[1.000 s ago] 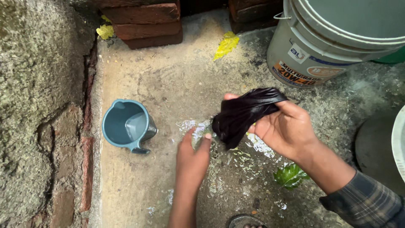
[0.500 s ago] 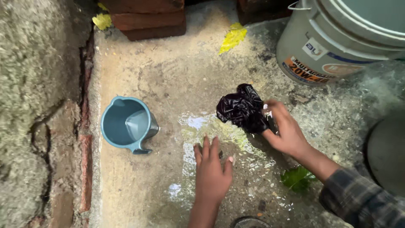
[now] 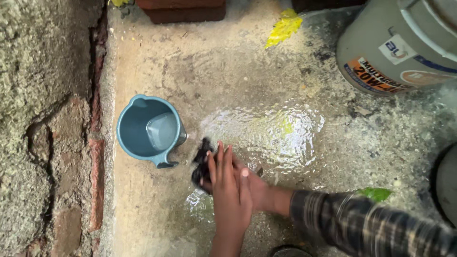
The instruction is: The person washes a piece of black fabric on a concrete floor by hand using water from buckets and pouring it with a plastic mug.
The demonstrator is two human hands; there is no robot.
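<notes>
Low at six o'clock on wet concrete floor (image 3: 157,209): two bare hands stacked, pressing down on a crumpled black wet cloth (image 3: 202,157). Left hand (image 3: 231,190) on top, its grip fully open, fingers straight and flat, pointing to twelve o'clock, closed on nothing. Right hand (image 3: 259,190) underneath, reaching in from four o'clock out of a plaid sleeve (image 3: 362,223), mostly hidden; cannot tell whether its grip is closed on the cloth. Only a dark edge of cloth showing past the fingertips, at eleven o'clock from the hands.

Just beside that edge, at ten o'clock, a blue-grey plastic mug (image 3: 150,131), upright, handle toward the hands, a little water inside. At one o'clock from the hands, a shiny puddle (image 3: 271,128). Farther off at two o'clock, a large grey plastic bucket (image 3: 395,47). Yellow leaf (image 3: 284,28) at twelve o'clock, green leaf (image 3: 376,193) at three o'clock, rough stone wall (image 3: 43,95) along nine o'clock.

Likely risks, judged from this layout: tipping the mug with a push toward ten o'clock, given so little room between cloth and mug; palms skidding on slick wet concrete under downward pressure; cloth squirting out from under flat hands, with so little of it covered; knuckles scraped or cloth snagged on gritty concrete.
</notes>
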